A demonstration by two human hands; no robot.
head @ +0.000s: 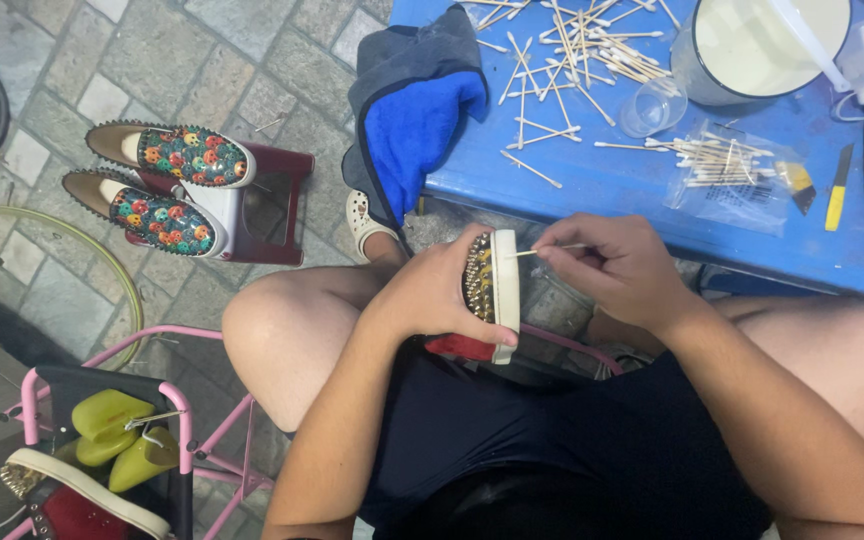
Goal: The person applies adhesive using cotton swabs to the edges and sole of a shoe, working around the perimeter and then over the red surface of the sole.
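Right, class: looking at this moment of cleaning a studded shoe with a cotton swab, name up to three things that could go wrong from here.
1. The left hand grips the studded shoe over its spikes, so a slip might prick the palm.
2. The right hand pinches a thin cotton swab against the sole edge; it could snap under pressure.
3. The white tub sits beside loose swabs on the blue table; a knock might spill it.

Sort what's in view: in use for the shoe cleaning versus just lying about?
In use: studded shoe in left hand; cotton swab in right hand.

Lying about: pair of patterned shoes, blue cloth, loose swabs, bagged swabs, white tub, yellow shoe trees.
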